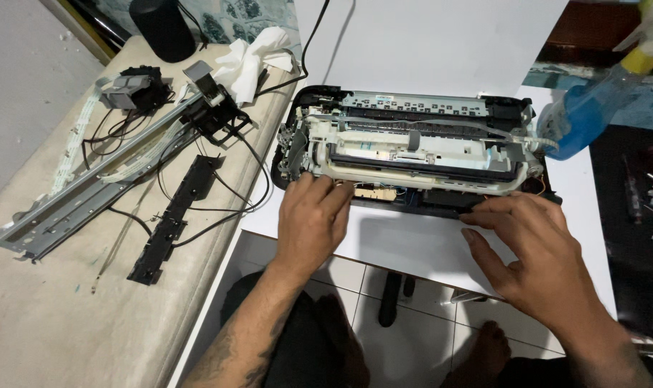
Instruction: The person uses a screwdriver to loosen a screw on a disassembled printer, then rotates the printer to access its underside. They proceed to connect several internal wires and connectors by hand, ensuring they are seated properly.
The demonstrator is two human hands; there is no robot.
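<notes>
The opened printer [412, 154], its cover removed, sits on the white bench [427, 248], at the centre of the view and toward the far side. Its white inner frame and dark carriage rail run left to right across the chassis.

Left hand [310, 223]: rests palm down on the near left corner of the printer. The fingers [326, 190] are curled together over the front edge, touching the chassis beside a small pale connector block [375, 192]. Whether the fingertips pinch anything cannot be told, as they are hidden under the knuckles.

Right hand [538, 251]: lies palm down on the bench at the near right of the printer. The fingers are extended and slightly spread, with the fingertips [477, 207] touching the dark front edge of the chassis. It holds nothing.

To the left, on a beige padded surface [46, 323], lie removed parts: a long metal rail assembly [89, 187] set diagonally, a black plastic strip [172, 223] just beside it, and loose black cables [247, 187] trailing toward the printer. A grey motor unit [125, 90] and a crumpled white cloth [251, 61] lie at the far end, near a black cylinder [161, 25].

At the far right, a blue spray bottle [592, 111] stands just beside the printer.
</notes>
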